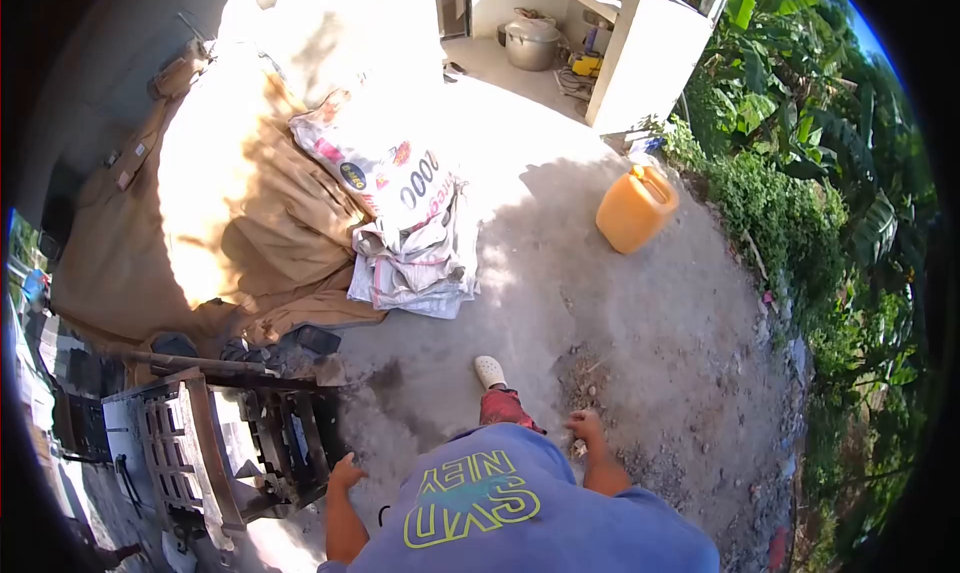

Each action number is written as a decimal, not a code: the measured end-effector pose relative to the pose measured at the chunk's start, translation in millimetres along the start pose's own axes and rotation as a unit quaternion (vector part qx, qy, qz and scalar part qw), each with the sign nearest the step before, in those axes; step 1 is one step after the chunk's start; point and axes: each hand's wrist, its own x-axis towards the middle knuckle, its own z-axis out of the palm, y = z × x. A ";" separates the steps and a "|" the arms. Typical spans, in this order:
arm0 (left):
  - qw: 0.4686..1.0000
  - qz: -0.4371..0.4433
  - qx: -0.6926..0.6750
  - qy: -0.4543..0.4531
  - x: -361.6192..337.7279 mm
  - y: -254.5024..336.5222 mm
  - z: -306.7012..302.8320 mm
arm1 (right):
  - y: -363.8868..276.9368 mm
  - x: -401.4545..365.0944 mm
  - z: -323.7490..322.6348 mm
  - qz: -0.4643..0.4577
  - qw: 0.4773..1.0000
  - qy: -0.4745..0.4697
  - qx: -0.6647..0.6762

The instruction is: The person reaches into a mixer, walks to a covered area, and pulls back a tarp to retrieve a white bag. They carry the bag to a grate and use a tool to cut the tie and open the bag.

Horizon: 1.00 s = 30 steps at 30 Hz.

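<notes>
My left hand (346, 471) hangs at my side with fingers loosely apart and nothing in it. It is nearest to a dark slatted frame (205, 453) standing on the ground at the left. On the other side, my right hand (586, 426) hangs above the gravelly ground, fingers loosely spread and holding nothing. One foot in a pale clog (489, 371) is stepped forward. Ahead lies a stack of printed woven sacks (415, 263), beside a large brown tarp (290, 213). An orange jerrycan (632, 213) stands further off to the right.
A white shelf unit (650, 63) stands at the back, with a lidded metal pot (531, 43) and a yellow item (585, 64) in it. Green plants (780, 193) line the right edge. Loose stones (590, 373) lie near my right hand. A pole (190, 361) lies at the left.
</notes>
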 end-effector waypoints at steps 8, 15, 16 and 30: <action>0.998 0.013 -0.064 0.004 -2.0 37.1 47.5 | -201.1 153.3 -23.2 -0.092 0.986 -0.029 -0.138; 0.923 -0.124 -0.348 0.106 -29.0 116.8 12.7 | -318.1 224.4 -19.8 -0.145 0.954 -0.157 -0.212; 0.922 -0.135 -0.348 0.105 -33.5 120.2 10.6 | -324.3 227.1 -15.5 -0.140 0.952 -0.165 -0.216; 0.794 -0.226 -0.524 0.208 -119.3 89.6 70.8 | -250.8 214.9 60.5 0.034 0.914 -0.377 -0.147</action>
